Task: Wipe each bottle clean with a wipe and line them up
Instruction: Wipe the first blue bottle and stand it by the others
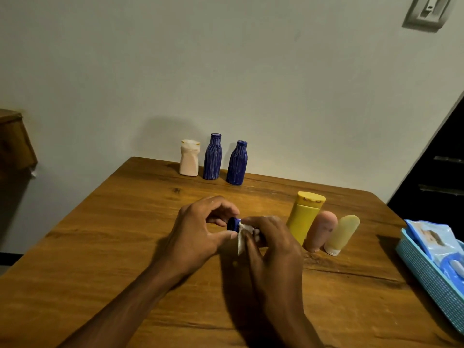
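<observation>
Over the middle of the wooden table (120,247), my left hand (198,229) pinches the cap end of a small dark blue bottle (233,224). My right hand (271,244) grips the bottle's body with a white wipe (241,238) wrapped against it; most of the bottle is hidden. At the table's far edge stand a cream bottle (189,158) and two blue ribbed bottles (213,156) (237,163) in a row. To my right stand a yellow bottle (305,216), a pink tube (321,231) and a pale yellow tube (341,233).
A blue plastic basket (426,272) holding a pack of wipes (431,237) sits at the table's right edge. A wall runs behind the table. A wooden piece of furniture (15,139) stands at the far left.
</observation>
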